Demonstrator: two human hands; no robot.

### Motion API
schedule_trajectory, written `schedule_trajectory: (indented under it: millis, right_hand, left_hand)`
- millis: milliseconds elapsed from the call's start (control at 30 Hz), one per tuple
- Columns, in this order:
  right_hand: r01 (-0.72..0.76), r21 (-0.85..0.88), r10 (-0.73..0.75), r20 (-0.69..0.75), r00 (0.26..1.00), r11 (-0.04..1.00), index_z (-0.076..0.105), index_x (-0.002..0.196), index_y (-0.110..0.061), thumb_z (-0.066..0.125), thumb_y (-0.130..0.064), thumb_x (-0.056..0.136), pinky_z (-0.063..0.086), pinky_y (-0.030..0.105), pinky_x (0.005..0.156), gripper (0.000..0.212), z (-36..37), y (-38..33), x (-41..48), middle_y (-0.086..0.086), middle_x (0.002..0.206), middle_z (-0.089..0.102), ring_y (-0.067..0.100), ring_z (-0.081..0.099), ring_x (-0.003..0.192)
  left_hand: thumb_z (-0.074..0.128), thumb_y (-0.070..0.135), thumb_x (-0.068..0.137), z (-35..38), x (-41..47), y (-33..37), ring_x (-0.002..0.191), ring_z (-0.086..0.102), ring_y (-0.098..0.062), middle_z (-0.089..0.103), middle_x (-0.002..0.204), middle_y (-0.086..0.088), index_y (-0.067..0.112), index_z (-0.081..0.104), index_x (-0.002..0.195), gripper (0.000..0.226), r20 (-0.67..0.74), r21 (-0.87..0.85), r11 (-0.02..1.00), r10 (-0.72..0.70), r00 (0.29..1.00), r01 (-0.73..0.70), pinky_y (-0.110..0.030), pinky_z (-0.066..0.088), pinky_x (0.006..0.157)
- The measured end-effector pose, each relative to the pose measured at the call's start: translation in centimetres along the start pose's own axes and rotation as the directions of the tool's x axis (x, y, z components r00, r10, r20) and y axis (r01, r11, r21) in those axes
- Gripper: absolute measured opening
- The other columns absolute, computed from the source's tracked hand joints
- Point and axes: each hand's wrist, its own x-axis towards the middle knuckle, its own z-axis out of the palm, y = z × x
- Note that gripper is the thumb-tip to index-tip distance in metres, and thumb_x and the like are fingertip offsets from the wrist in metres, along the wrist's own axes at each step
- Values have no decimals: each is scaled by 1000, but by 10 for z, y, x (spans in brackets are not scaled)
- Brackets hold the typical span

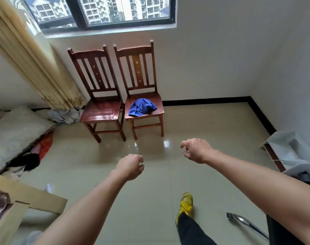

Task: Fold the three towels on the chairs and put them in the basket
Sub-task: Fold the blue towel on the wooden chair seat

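Two red-brown wooden chairs stand side by side against the far wall under the window. The left chair (101, 112) has a bare seat. A crumpled blue towel (141, 106) lies on the seat of the right chair (156, 103). My left hand (131, 167) and my right hand (196, 150) reach forward over the floor, well short of the chairs, fingers loosely curled and holding nothing. No basket is visible.
A cardboard box (34, 197) sits at the lower left, with piled bedding and clothes (18, 135) behind it. A beige curtain (35, 68) hangs left. A white bag (288, 147) lies at right, a chrome chair leg (246, 223) at bottom right. My yellow shoe (186, 206) steps forward.
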Motion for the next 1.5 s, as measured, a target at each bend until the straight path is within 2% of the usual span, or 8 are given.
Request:
schedule_trajectory:
  millis: [167, 300, 600, 767, 900, 1200, 1367, 1500]
  right_hand:
    - [85, -1, -85, -7, 996, 996, 57, 125, -28, 48, -29, 91, 47, 32, 85, 35, -20, 13, 136, 0, 118, 63, 24, 59, 108]
    - [110, 8, -110, 25, 994, 994, 58, 120, -29, 47, -27, 88, 49, 33, 85, 34, -44, 30, 249, 2, 117, 64, 26, 59, 107]
    - [214, -75, -206, 99, 973, 974, 53, 121, -28, 49, -31, 89, 50, 35, 82, 33, -90, 47, 437, 2, 116, 60, 27, 60, 105]
    - [232, -66, -224, 115, 968, 970, 54, 123, -29, 47, -27, 89, 51, 37, 82, 36, -93, 46, 520, 2, 114, 60, 28, 60, 104]
    - [199, -66, -188, 145, 971, 978, 54, 123, -29, 47, -25, 89, 47, 33, 78, 35, -91, 49, 598, 2, 113, 59, 27, 60, 104]
    - [-52, -7, 52, 278, 959, 999, 53, 125, -27, 49, -30, 90, 45, 34, 83, 36, -93, 56, 732, 3, 118, 59, 27, 58, 109]
    - [-72, 41, 53, 352, 934, 997, 55, 123, -28, 51, -29, 88, 45, 33, 81, 36, -65, 45, 786, 1, 117, 62, 26, 58, 107]
    - [-108, 76, 67, 415, 907, 991, 57, 125, -26, 52, -26, 86, 45, 34, 82, 40, -25, 35, 840, 2, 120, 64, 29, 59, 108]
  left_hand:
    - [48, 33, 91, -32, 105, -38, 108, 57, -23, 63, 117, -2, 19, 61, 112, 28, 8, -22, 997, -73, 997, 73, -32, 49, 84]
    - [48, 33, 91, -68, 186, -67, 99, 59, -24, 65, 108, -3, 18, 61, 105, 24, 18, -68, 983, -170, 985, 171, -30, 45, 73]
    - [47, 33, 92, -104, 311, -127, 108, 59, -24, 65, 116, -2, 20, 61, 110, 27, 67, -164, 931, -320, 945, 327, -32, 49, 84]
    - [48, 32, 91, -110, 393, -169, 106, 60, -23, 66, 114, -2, 23, 62, 110, 26, 116, -189, 918, -333, 936, 350, -30, 46, 81]
    - [48, 31, 90, -115, 486, -214, 108, 59, -23, 65, 116, -2, 22, 62, 111, 27, 164, -199, 934, -268, 949, 298, -31, 47, 82]
    - [48, 30, 87, -145, 658, -293, 107, 59, -27, 67, 111, -3, 19, 64, 105, 26, 296, -204, 960, -126, 947, 191, -34, 49, 83]
    - [49, 31, 89, -121, 702, -316, 107, 59, -28, 67, 114, -5, 19, 64, 108, 27, 383, -260, 936, -124, 915, 236, -34, 49, 85]
    - [51, 32, 89, -72, 721, -330, 111, 58, -28, 65, 118, -7, 20, 63, 112, 29, 502, -316, 882, -159, 850, 351, -35, 48, 91]
